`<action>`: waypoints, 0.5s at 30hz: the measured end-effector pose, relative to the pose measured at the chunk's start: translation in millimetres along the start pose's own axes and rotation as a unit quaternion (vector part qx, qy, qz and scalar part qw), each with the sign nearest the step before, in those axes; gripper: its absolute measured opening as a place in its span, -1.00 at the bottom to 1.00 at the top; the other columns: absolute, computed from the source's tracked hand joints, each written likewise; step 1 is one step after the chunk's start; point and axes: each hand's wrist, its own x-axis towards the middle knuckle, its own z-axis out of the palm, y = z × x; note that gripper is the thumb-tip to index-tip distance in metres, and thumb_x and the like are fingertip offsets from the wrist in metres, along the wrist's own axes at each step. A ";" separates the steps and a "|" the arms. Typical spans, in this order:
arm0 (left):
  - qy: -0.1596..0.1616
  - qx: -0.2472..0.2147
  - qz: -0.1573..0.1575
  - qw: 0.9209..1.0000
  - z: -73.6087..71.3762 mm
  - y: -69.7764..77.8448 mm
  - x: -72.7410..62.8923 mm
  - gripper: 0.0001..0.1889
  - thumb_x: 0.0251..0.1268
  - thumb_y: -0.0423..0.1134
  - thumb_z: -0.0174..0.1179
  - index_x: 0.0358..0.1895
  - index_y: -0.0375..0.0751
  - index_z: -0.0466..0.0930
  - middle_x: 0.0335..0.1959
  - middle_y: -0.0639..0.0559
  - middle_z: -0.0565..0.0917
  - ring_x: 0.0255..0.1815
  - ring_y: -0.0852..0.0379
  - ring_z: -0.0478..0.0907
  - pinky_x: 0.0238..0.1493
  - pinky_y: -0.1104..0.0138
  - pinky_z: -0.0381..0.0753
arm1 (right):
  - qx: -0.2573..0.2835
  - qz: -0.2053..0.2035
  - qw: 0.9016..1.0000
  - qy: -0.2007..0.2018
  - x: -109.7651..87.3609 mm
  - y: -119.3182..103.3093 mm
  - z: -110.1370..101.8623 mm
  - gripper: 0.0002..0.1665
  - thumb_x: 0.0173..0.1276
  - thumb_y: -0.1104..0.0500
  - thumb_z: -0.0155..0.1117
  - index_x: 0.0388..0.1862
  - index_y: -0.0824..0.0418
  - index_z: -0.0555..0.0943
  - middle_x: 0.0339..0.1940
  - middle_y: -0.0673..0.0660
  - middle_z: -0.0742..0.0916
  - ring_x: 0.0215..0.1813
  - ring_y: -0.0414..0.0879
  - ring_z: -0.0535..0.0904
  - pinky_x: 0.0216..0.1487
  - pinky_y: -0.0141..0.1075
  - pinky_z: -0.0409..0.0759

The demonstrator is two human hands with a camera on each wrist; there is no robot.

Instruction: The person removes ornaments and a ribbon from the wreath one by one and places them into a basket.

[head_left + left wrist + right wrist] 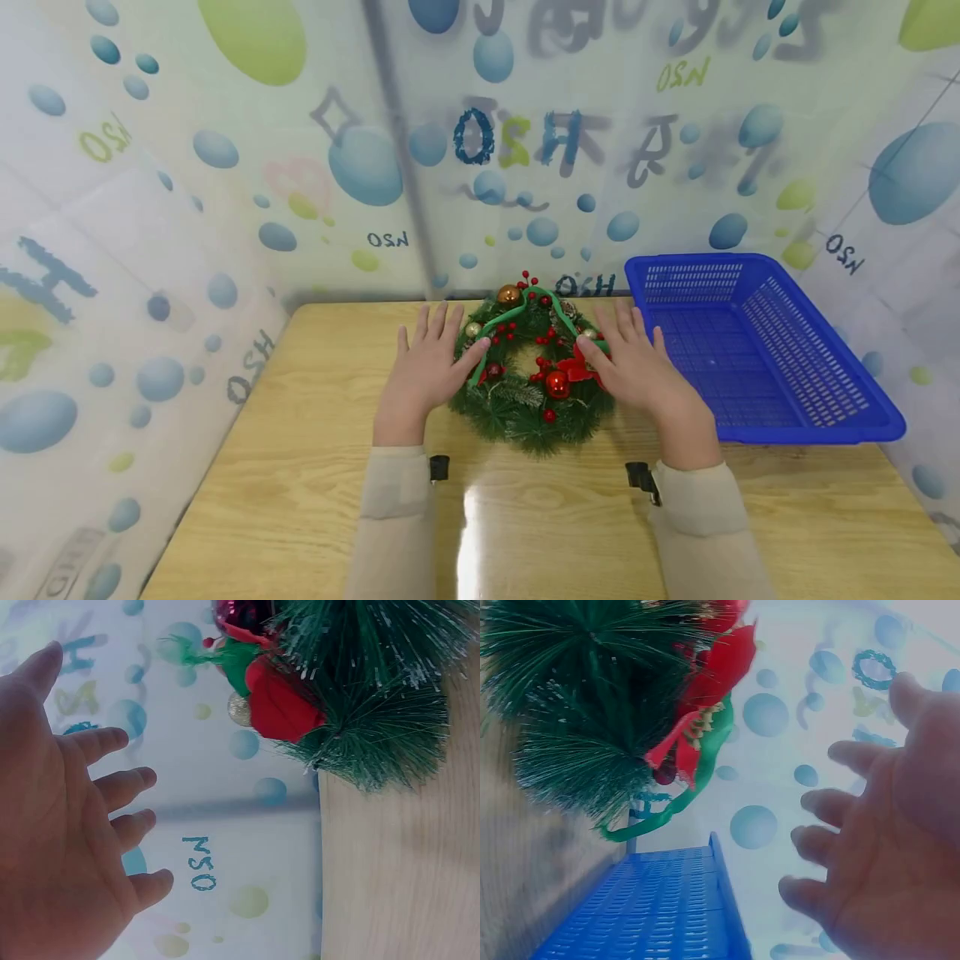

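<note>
A green Christmas wreath (555, 421) with red berries, shiny baubles and red petals lies on the wooden table. Along its upper part runs a green ribbon (501, 318). My left hand (426, 371), fingers spread and straight, hovers over the wreath's left side. Over the right side is my right hand (637, 367), also with fingers extended. Both wrist views show a gap between palm and wreath, and neither hand holds anything. In the right wrist view a loose ribbon end hangs from the wreath's edge.
A blue perforated plastic basket (772, 437) stands on the table at the right, close to my right hand. Behind the table (300, 467) hangs a printed curtain (300, 192) with blue and green dots, and similar sheets flank both sides.
</note>
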 end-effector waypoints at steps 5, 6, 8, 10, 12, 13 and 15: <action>0.002 -0.010 0.003 1.000 -4.6 1.1 -0.4 -0.09 0.60 0.50 -0.29 0.80 0.12 -0.21 0.83 -0.07 -0.22 0.84 -0.21 -0.37 0.75 -0.32 -0.32 | 0.028 -0.033 0.999 0.005 0.5 -3.2 -3.8 -0.04 0.72 -0.42 -0.36 0.83 0.01 -0.28 0.80 0.27 -0.37 0.78 0.37 -0.54 0.66 0.47 -0.51; 0.001 -0.010 0.003 1.000 -5.1 1.1 -0.5 -0.08 0.61 0.50 -0.28 0.80 0.11 -0.22 0.83 -0.07 -0.23 0.84 -0.21 -0.37 0.75 -0.32 -0.31 | 0.032 -0.036 0.999 0.005 0.4 -4.1 -3.9 -0.05 0.72 -0.41 -0.33 0.83 -0.01 -0.26 0.80 0.27 -0.36 0.78 0.38 -0.54 0.65 0.50 -0.47; -0.004 -0.014 0.002 1.000 -5.7 1.0 -1.1 -0.08 0.61 0.49 -0.26 0.80 0.10 -0.22 0.83 -0.08 -0.23 0.84 -0.21 -0.38 0.75 -0.31 -0.31 | 0.039 -0.042 0.998 0.005 0.4 -7.1 -3.6 -0.08 0.72 -0.40 -0.25 0.83 -0.08 -0.19 0.81 0.27 -0.33 0.78 0.43 -0.47 0.65 0.53 -0.34; -0.009 -0.020 0.003 1.000 -5.0 0.2 -1.9 -0.07 0.61 0.48 -0.23 0.80 0.09 -0.22 0.83 -0.12 -0.20 0.84 -0.24 -0.34 0.75 -0.32 -0.27 | 0.037 -0.047 0.998 0.005 2.0 -11.2 -2.1 -0.09 0.70 -0.40 -0.16 0.83 -0.14 -0.10 0.82 0.29 -0.25 0.78 0.47 -0.35 0.64 0.55 -0.15; -0.017 -0.032 0.002 0.999 -2.8 -1.1 -2.9 -0.05 0.60 0.48 -0.19 0.80 0.07 -0.23 0.82 -0.17 -0.16 0.83 -0.28 -0.29 0.75 -0.32 -0.20 | 0.035 -0.055 0.998 0.005 4.7 -17.0 0.2 -0.10 0.67 -0.39 -0.05 0.82 -0.15 -0.01 0.83 0.33 -0.13 0.77 0.51 -0.17 0.61 0.54 0.04; -0.022 -0.040 0.000 0.999 -0.9 -2.2 -3.1 -0.03 0.58 0.50 -0.17 0.80 0.08 -0.24 0.82 -0.19 -0.14 0.83 -0.30 -0.25 0.75 -0.31 -0.16 | 0.034 -0.061 0.998 0.007 6.1 -20.2 1.5 -0.10 0.66 -0.38 0.00 0.81 -0.14 0.05 0.82 0.35 -0.05 0.76 0.51 -0.07 0.60 0.52 0.13; -0.034 -0.062 -0.008 0.997 4.5 -4.5 -3.5 0.02 0.52 0.53 -0.12 0.80 0.11 -0.27 0.81 -0.21 -0.09 0.82 -0.32 -0.18 0.73 -0.31 -0.04 | 0.028 -0.071 0.997 0.013 8.7 -25.6 4.2 -0.11 0.64 -0.34 0.10 0.78 -0.08 0.16 0.78 0.39 0.14 0.72 0.49 0.12 0.57 0.47 0.26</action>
